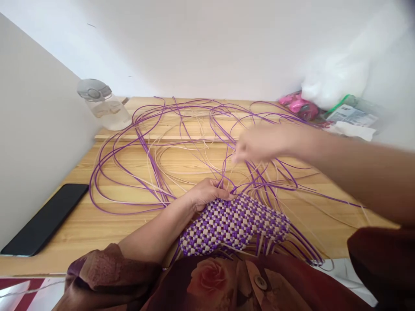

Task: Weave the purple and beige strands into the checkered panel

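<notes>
A woven piece [227, 222] in a purple and cream checked pattern lies against the front of my shirt, with long loose strands running out of its edges. My left hand [207, 194] grips its upper edge, thumb on the weave and fingers around the base of several strands. Above and to the right, my right hand [256, 142] is raised over the table, blurred by motion. Its fingers look pinched together, with thin strands running from the fingertips down toward the weave. Exactly which strand it holds is hard to make out.
Long purple strands [139, 138] and cream ones loop widely over the wooden table [106, 172]. A clear bottle with a grey lid [105, 106] stands at the back left, a black phone [47, 219] at the left edge. Pink items in plastic [300, 106] and a white bag [335, 80] sit back right.
</notes>
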The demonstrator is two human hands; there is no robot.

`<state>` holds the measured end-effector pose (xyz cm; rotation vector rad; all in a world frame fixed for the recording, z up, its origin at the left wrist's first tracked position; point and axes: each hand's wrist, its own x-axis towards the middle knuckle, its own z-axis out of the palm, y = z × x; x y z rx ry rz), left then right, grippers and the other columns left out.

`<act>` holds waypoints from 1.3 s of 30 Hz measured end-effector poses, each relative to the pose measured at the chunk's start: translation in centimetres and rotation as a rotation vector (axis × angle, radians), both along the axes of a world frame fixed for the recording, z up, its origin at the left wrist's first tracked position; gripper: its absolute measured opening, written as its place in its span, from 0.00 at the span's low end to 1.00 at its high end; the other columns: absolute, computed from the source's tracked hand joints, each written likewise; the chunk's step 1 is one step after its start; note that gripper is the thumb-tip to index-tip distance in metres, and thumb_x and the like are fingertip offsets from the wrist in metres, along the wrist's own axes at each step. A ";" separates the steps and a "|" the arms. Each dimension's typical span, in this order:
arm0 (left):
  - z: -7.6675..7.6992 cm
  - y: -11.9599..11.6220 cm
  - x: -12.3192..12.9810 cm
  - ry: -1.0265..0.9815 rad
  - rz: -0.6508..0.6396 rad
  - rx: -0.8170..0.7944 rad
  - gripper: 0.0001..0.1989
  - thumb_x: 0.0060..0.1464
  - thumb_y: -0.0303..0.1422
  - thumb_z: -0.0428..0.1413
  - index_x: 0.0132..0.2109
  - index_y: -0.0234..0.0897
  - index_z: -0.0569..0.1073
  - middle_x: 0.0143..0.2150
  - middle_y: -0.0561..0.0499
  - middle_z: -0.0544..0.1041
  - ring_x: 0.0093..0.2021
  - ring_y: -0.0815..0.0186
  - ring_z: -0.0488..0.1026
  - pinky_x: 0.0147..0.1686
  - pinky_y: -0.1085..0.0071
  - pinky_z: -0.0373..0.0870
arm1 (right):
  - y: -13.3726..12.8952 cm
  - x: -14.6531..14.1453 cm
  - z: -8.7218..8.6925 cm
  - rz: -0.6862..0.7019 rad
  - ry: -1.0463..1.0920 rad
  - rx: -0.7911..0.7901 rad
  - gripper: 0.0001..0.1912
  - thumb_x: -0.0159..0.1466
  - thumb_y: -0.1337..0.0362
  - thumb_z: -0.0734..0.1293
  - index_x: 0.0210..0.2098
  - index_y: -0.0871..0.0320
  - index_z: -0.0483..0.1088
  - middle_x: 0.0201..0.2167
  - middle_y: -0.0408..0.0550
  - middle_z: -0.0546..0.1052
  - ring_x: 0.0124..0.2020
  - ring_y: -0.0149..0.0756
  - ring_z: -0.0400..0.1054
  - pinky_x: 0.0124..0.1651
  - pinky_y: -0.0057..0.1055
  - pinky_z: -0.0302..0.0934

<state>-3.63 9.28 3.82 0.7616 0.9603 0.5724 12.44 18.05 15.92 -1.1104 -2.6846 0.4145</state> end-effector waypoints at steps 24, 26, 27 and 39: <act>-0.6 0.3 -0.2 -0.117 0.036 -0.029 0.17 0.36 0.32 0.69 0.36 0.32 0.79 0.35 0.47 0.80 0.37 0.66 0.75 0.47 0.68 0.67 | -2.6 -0.7 -8.0 0.212 0.153 -0.453 0.12 0.63 0.61 0.64 0.27 0.61 0.73 0.20 0.39 0.72 0.24 0.26 0.64 0.28 0.24 0.49; -0.7 0.4 -0.2 -0.123 0.031 -0.073 0.15 0.36 0.31 0.68 0.36 0.32 0.79 0.33 0.48 0.80 0.34 0.66 0.75 0.43 0.69 0.68 | -2.4 -0.5 -7.5 0.152 0.152 -0.517 0.14 0.64 0.59 0.62 0.27 0.61 0.71 0.18 0.39 0.70 0.21 0.25 0.62 0.26 0.24 0.48; -0.7 0.4 -0.2 -0.104 0.021 -0.096 0.14 0.37 0.31 0.68 0.35 0.31 0.79 0.31 0.48 0.80 0.31 0.66 0.75 0.40 0.69 0.69 | -2.5 -0.2 -7.0 0.120 0.155 -0.489 0.14 0.65 0.59 0.61 0.28 0.60 0.71 0.18 0.39 0.70 0.21 0.26 0.62 0.27 0.25 0.48; -0.3 0.3 -0.2 0.032 0.035 -0.062 0.09 0.37 0.30 0.63 0.30 0.30 0.77 0.24 0.47 0.78 0.25 0.64 0.74 0.29 0.69 0.70 | -12.8 2.6 -8.6 -0.032 0.229 0.129 0.08 0.65 0.64 0.64 0.40 0.56 0.74 0.37 0.48 0.78 0.39 0.36 0.70 0.45 0.33 0.62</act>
